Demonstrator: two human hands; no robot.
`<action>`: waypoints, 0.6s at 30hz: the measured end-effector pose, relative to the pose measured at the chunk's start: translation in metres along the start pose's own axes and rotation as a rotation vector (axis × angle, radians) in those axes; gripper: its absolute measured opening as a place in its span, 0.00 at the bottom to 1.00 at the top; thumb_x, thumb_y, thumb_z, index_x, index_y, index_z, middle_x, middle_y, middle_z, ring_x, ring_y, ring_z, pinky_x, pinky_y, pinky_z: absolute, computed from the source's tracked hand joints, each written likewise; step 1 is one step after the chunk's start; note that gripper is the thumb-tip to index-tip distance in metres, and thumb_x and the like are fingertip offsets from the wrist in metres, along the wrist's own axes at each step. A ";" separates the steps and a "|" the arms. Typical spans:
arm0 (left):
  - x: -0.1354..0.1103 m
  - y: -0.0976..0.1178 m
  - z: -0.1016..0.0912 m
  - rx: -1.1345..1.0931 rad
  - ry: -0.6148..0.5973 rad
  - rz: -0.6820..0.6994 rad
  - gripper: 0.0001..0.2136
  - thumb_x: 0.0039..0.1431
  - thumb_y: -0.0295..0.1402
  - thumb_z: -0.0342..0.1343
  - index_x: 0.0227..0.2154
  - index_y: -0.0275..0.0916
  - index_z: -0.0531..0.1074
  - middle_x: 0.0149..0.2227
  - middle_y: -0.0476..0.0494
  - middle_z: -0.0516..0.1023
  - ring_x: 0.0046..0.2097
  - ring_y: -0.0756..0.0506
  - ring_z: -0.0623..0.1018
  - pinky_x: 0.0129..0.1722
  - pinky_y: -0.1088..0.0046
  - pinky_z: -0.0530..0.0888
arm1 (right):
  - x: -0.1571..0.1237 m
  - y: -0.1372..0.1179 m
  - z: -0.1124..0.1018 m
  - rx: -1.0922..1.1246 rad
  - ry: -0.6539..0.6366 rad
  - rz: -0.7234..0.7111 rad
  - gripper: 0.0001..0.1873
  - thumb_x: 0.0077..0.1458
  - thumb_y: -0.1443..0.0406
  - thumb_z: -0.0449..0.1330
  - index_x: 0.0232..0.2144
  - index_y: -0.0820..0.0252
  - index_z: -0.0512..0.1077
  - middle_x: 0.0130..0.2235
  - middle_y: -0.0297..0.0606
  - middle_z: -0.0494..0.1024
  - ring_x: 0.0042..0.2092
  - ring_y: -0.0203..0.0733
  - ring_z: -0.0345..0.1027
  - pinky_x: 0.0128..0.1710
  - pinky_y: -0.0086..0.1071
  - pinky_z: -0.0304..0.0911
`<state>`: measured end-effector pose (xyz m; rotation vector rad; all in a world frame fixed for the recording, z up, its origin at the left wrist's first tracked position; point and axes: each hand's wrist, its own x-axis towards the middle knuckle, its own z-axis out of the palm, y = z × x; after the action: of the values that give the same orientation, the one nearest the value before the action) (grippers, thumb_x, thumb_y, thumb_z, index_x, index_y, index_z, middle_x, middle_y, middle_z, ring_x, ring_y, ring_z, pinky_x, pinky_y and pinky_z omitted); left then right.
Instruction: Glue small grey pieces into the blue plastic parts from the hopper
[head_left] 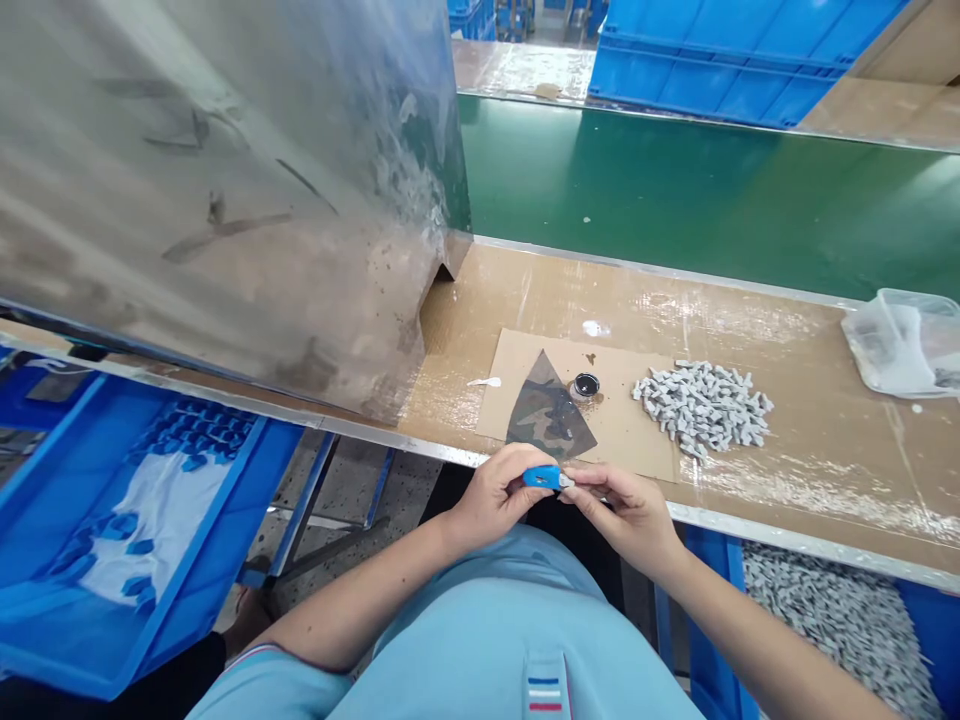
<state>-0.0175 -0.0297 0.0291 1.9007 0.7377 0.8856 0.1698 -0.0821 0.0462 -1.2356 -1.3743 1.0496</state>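
Note:
Between thumb and fingers, my left hand (499,492) grips a small blue plastic part (541,477) with a slot in it. My right hand (626,507) pinches a small grey piece (566,482) against the right end of the blue part. Just beyond the hands lies a camouflage cloth scrap (551,415) on a cardboard sheet (502,385). A small round pot of dark liquid (586,386) stands beside the cloth. To its right is a pile of small grey pieces (705,405).
A large metal panel (262,200) stands at the left. Behind the bench runs a green conveyor belt (675,200). A clear plastic tub (892,345) sits at the right. Below are a blue crate (247,520) with blue parts and another bin holding many grey pieces (832,620).

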 end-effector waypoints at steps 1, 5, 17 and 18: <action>0.000 0.000 0.001 -0.004 0.052 0.005 0.08 0.65 0.35 0.52 0.42 0.39 0.73 0.41 0.40 0.78 0.44 0.45 0.77 0.45 0.68 0.75 | -0.001 -0.001 0.001 -0.003 0.003 -0.009 0.06 0.55 0.62 0.64 0.36 0.57 0.76 0.33 0.38 0.82 0.30 0.39 0.78 0.32 0.31 0.77; -0.005 -0.001 0.003 0.041 0.184 0.007 0.09 0.63 0.29 0.54 0.43 0.41 0.75 0.48 0.39 0.77 0.50 0.45 0.77 0.49 0.65 0.76 | -0.003 -0.004 0.008 0.038 0.010 0.026 0.07 0.54 0.62 0.65 0.36 0.56 0.76 0.33 0.37 0.82 0.31 0.39 0.77 0.32 0.29 0.77; -0.005 -0.004 0.002 -0.150 0.102 -0.029 0.09 0.62 0.34 0.57 0.43 0.38 0.74 0.47 0.36 0.78 0.51 0.43 0.78 0.49 0.64 0.77 | -0.010 -0.006 0.011 -0.078 0.160 -0.055 0.03 0.56 0.65 0.64 0.35 0.55 0.76 0.35 0.39 0.81 0.35 0.41 0.77 0.35 0.33 0.77; -0.005 -0.004 0.001 -0.130 0.100 -0.008 0.08 0.62 0.33 0.57 0.42 0.38 0.74 0.46 0.37 0.79 0.51 0.43 0.77 0.50 0.63 0.76 | -0.010 -0.007 0.011 -0.076 0.160 -0.065 0.03 0.56 0.66 0.64 0.35 0.55 0.76 0.35 0.39 0.81 0.35 0.41 0.77 0.35 0.33 0.77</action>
<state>-0.0202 -0.0319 0.0241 1.7477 0.7289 1.0056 0.1582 -0.0932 0.0498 -1.2929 -1.3314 0.8423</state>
